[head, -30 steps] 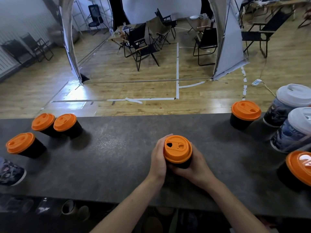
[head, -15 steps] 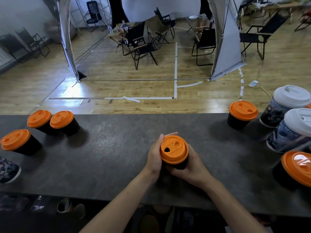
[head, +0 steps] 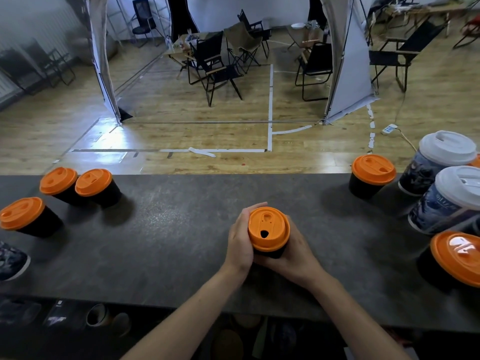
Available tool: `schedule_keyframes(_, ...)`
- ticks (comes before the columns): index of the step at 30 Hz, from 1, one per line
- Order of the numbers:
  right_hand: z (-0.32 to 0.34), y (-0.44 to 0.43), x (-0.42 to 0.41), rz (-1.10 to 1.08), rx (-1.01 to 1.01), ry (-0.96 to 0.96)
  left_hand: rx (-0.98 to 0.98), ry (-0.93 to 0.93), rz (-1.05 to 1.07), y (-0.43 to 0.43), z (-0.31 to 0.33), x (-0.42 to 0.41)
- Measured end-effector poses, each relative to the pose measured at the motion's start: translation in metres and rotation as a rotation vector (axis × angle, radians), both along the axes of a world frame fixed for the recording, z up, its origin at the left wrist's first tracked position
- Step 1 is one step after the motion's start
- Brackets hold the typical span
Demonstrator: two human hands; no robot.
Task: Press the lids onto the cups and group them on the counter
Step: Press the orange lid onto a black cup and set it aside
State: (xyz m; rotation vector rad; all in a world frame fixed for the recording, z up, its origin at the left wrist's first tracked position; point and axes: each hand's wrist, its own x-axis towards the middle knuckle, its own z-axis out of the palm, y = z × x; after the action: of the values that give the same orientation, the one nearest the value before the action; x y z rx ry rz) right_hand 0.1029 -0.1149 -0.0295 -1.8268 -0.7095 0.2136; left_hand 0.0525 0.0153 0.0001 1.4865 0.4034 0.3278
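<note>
Two hands close round one cup (head: pixel 270 253) near the middle of the counter (head: pixel 168 242), closer to our edge than to the far one. Our left hand (head: pixel 240 242) curls round its left side, fingertips showing past the far rim. Our right hand (head: pixel 296 258) wraps the right side and lower wall, with its fingers hidden behind the cup. The cup is black and wears an orange lid (head: pixel 268 228) with the drinking hole turned toward us. We cannot tell whether its base touches the counter, nor whether the lid is fully seated.

To our left stand three black cups with orange lids. The far cup (head: pixel 58 181) and second cup (head: pixel 94 184) touch side by side by the far edge, and the third cup (head: pixel 23 215) stands nearer us, a little apart. A patterned cup (head: pixel 10 258) is cut off by the frame's left edge.

To our right, well apart from our hands, a lone cup (head: pixel 371 175) with an orange lid stands by the far edge. Just beside it are a far white-lid cup (head: pixel 446 149) and a near white-lid cup (head: pixel 459 188), both patterned. Nearest us on that side is a dark cup under a big orange lid (head: pixel 459 258).
</note>
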Motion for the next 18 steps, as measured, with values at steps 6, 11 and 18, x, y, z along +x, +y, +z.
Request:
schedule_keyframes(6, -0.004, -0.004, 0.003, -0.003, -0.012, 0.017, -0.074, 0.055, -0.055, 0.005, 0.004, 0.002)
schedule_keyframes(11, -0.001, 0.000, 0.000, 0.009, -0.027, -0.017, 0.033, 0.006, 0.024, 0.002, 0.003, -0.002)
schedule_keyframes(18, -0.007, -0.003, 0.004, 0.016, -0.057, 0.000, 0.028, -0.021, -0.037, 0.008, 0.002, 0.005)
